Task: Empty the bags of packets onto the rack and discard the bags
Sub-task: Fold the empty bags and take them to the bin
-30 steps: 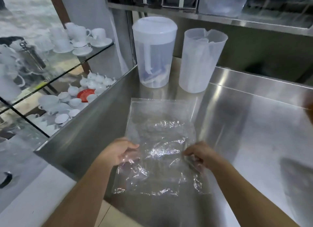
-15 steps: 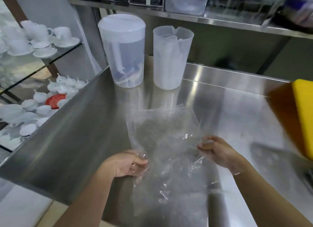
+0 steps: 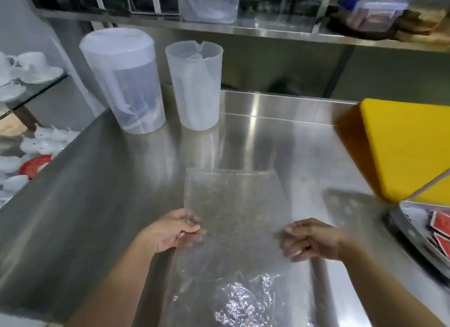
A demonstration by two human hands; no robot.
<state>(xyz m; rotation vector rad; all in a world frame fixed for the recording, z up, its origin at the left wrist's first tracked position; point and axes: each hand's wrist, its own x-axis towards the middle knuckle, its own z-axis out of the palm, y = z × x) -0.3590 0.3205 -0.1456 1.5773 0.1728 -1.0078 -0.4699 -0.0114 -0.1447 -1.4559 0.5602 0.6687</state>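
Observation:
A clear, empty plastic bag (image 3: 235, 219) is stretched flat between both hands over the steel counter (image 3: 97, 192). My left hand (image 3: 170, 231) pinches its left edge. My right hand (image 3: 314, 239) grips its right edge with curled fingers. The bag's lower part is crinkled near the counter's front edge. At the far right, red packets (image 3: 439, 231) lie in a round metal tray (image 3: 414, 239), only partly in view.
A lidded translucent jug (image 3: 124, 80) and an open measuring jug (image 3: 196, 85) stand at the counter's back left. A yellow board (image 3: 409, 146) lies at the right. Above runs a steel shelf (image 3: 267, 31) with containers. White cups fill glass shelves at left.
The view has swung to the right, bringing the yellow board and the tray of red packets into sight. Both hands still hold the bag, now spread wider and flatter.

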